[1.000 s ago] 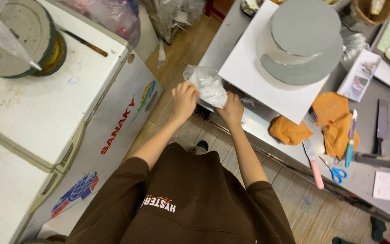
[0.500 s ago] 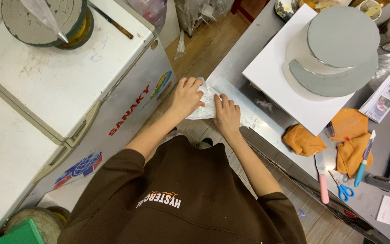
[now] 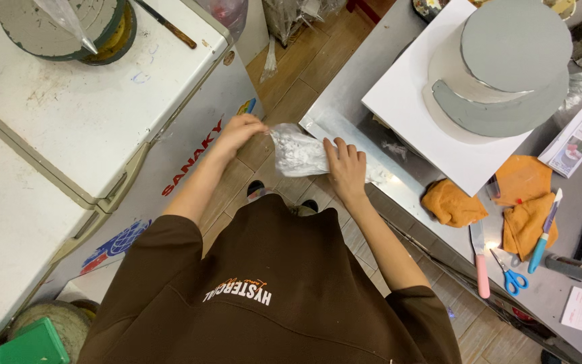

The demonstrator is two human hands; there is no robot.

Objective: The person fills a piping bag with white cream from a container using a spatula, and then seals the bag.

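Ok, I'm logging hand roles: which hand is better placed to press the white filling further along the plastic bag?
Probably the right hand: it lies flat on the plastic bag at the edge of the steel table. The left hand pinches the bag's end, off the table.

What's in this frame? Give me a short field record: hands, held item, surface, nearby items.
left hand: grips the end of the piping bag
right hand: presses flat on the bag
held item: clear plastic piping bag with white filling, at the table edge
surface: steel table
nearby: grey two-tier cake on a white board; orange cloths; pink-handled spatula; blue scissors; white chest freezer
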